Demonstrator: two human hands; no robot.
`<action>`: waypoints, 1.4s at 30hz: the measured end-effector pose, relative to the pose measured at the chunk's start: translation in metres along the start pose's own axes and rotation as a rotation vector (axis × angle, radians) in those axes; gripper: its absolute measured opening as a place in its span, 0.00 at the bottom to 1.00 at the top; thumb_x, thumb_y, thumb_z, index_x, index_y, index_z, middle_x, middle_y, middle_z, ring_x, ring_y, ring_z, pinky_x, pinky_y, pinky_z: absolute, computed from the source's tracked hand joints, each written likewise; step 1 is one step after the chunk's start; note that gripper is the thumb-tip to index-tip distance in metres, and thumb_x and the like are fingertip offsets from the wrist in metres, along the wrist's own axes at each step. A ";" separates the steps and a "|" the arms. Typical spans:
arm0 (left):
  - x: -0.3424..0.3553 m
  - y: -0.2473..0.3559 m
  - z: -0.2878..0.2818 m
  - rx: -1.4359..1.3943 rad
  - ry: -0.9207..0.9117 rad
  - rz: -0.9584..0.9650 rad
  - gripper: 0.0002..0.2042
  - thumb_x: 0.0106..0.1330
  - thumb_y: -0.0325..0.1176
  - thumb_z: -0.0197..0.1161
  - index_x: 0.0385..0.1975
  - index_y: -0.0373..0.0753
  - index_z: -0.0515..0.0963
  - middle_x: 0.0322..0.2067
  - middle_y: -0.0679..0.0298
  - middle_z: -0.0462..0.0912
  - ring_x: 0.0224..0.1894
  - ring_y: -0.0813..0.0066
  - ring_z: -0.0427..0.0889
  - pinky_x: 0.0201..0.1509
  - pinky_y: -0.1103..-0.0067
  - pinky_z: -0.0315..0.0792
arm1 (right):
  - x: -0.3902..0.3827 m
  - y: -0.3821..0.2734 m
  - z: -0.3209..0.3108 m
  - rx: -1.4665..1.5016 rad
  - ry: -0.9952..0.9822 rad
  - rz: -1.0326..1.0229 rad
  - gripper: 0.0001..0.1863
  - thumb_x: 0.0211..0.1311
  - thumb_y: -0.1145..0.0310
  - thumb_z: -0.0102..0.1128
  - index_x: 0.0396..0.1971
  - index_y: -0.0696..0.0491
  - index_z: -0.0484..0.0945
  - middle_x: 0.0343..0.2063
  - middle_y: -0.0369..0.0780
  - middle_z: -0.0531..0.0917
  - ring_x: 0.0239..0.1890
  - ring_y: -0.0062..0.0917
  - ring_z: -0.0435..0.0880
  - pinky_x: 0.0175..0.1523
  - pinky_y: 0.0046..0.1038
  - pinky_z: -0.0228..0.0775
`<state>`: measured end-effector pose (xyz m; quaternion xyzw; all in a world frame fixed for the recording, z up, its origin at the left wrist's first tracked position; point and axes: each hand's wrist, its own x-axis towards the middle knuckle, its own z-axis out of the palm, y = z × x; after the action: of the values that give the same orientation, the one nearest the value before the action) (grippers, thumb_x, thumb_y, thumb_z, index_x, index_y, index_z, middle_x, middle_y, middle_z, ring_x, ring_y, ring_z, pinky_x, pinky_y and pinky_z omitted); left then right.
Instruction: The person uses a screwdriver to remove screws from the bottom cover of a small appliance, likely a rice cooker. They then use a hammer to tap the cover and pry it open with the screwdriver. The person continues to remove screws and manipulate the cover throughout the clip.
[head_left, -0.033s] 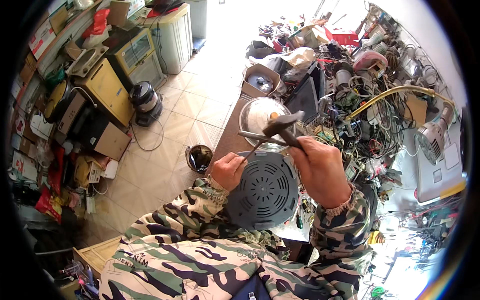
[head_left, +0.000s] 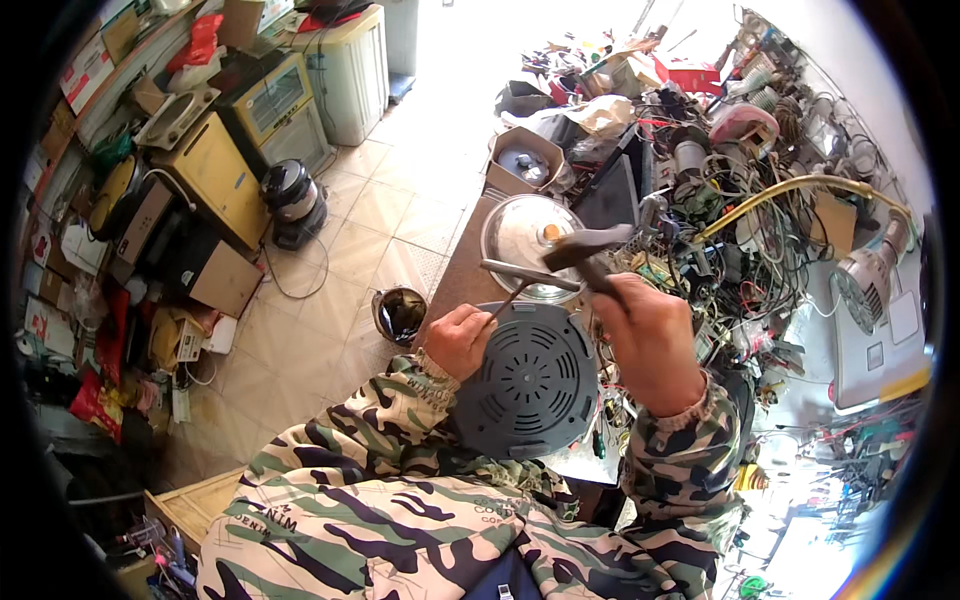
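Observation:
My left hand [head_left: 457, 343] is closed on the thin shaft of a T-shaped metal tool [head_left: 528, 275], whose grey crossbar points away from me. In my right hand [head_left: 650, 335] is a hammer [head_left: 588, 250], held by its handle, its head just beyond and to the right of the crossbar and slightly blurred. Below both hands lies a round dark grey appliance base [head_left: 525, 380] with rings of vent slots, facing up. The tool's crossbar hangs over its far edge. Behind it is a round glass lid [head_left: 510, 228] with a brown knob, partly covered by the tool and hammer.
Cables and scrap parts [head_left: 770, 230] pile up on the right, beside a silver fan-like device [head_left: 865, 275] with a gold gooseneck. A cardboard box [head_left: 525, 160] stands beyond the lid. On the tiled floor are a bucket [head_left: 399, 315] and a black cooker [head_left: 294, 200].
My right hand and the hammer have shifted a little to the right, and the hammer head is further from the crossbar. My left hand and the tool are nearly where they were.

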<state>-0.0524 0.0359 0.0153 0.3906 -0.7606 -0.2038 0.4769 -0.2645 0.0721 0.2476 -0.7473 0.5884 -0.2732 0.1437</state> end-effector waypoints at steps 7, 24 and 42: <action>0.001 0.001 0.003 -0.036 -0.004 0.014 0.05 0.68 0.26 0.68 0.38 0.30 0.83 0.32 0.53 0.85 0.30 0.55 0.87 0.34 0.69 0.81 | -0.107 0.197 0.047 -0.085 0.036 0.567 0.15 0.70 0.62 0.62 0.36 0.61 0.84 0.21 0.52 0.81 0.24 0.46 0.82 0.33 0.41 0.72; 0.005 0.008 -0.002 -0.022 -0.051 -0.034 0.05 0.67 0.27 0.69 0.39 0.35 0.83 0.32 0.55 0.84 0.34 0.53 0.87 0.36 0.66 0.81 | 0.003 0.005 -0.004 -0.134 0.123 -0.154 0.36 0.54 0.65 0.78 0.61 0.64 0.74 0.54 0.57 0.80 0.56 0.52 0.81 0.63 0.44 0.74; -0.001 -0.006 0.002 -0.253 -0.139 -0.058 0.10 0.59 0.27 0.73 0.39 0.35 0.83 0.34 0.58 0.83 0.35 0.57 0.86 0.38 0.68 0.81 | 0.079 -0.035 0.039 -0.374 -0.911 0.355 0.12 0.61 0.64 0.61 0.39 0.52 0.88 0.28 0.50 0.87 0.34 0.51 0.87 0.44 0.48 0.81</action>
<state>-0.0519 0.0332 0.0094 0.3340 -0.7483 -0.3383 0.4626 -0.2019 0.0015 0.2536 -0.6921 0.6226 0.2176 0.2933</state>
